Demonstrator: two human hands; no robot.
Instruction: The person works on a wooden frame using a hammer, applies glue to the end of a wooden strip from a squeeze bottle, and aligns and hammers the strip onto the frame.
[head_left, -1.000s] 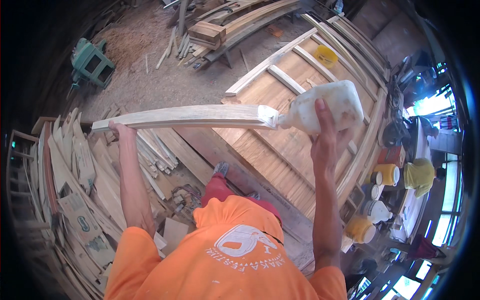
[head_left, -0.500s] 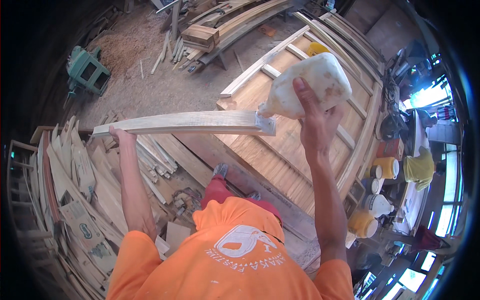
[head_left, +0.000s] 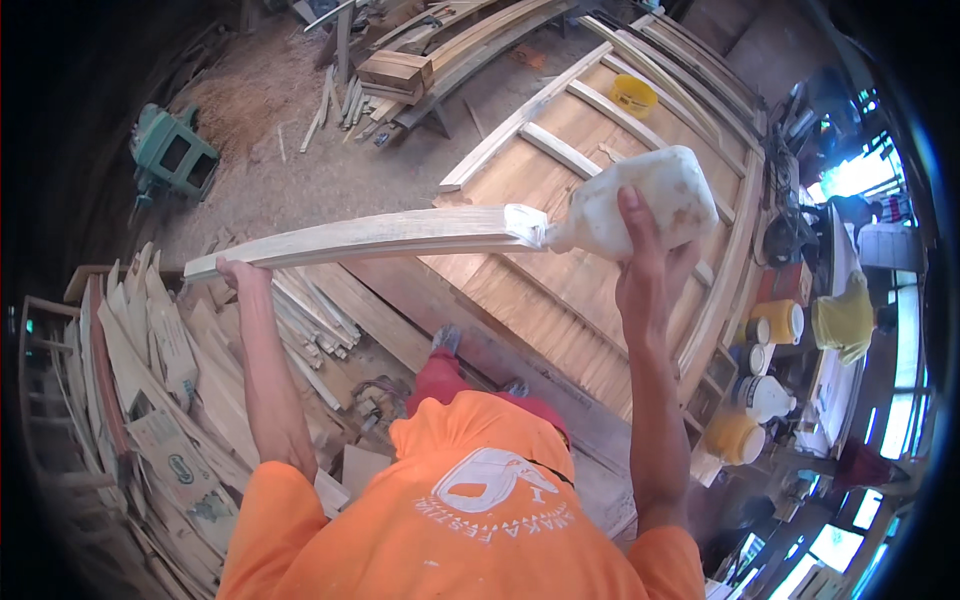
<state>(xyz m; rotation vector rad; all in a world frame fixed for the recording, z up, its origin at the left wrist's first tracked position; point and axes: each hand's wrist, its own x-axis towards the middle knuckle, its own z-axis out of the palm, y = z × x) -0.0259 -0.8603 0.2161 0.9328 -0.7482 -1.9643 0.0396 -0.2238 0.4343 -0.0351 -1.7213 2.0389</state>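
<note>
My left hand (head_left: 243,272) is closed round the left end of a pale, slightly curved wooden piece (head_left: 380,235), holding it out level across my body. My right hand (head_left: 648,245) grips a smudged white plastic jug (head_left: 675,190), tipped on its side with its neck pointing left at the wood's right end. The spout is against or very near that end face, which is coated in a white substance. Behind and below the wood lies a large plywood panel (head_left: 560,320) with battens fixed along it.
Loose boards (head_left: 170,370) pile up at left. A green machine (head_left: 175,155) and stacked timber (head_left: 395,72) stand behind. A yellow bucket (head_left: 633,92) sits on the panel. Several containers (head_left: 735,437) line the right, beside a person in a yellow shirt (head_left: 840,322).
The jug dipped back down and slightly right since the last frame, after rising earlier. The wood's right end has risen a little. Both hands keep their holds.
</note>
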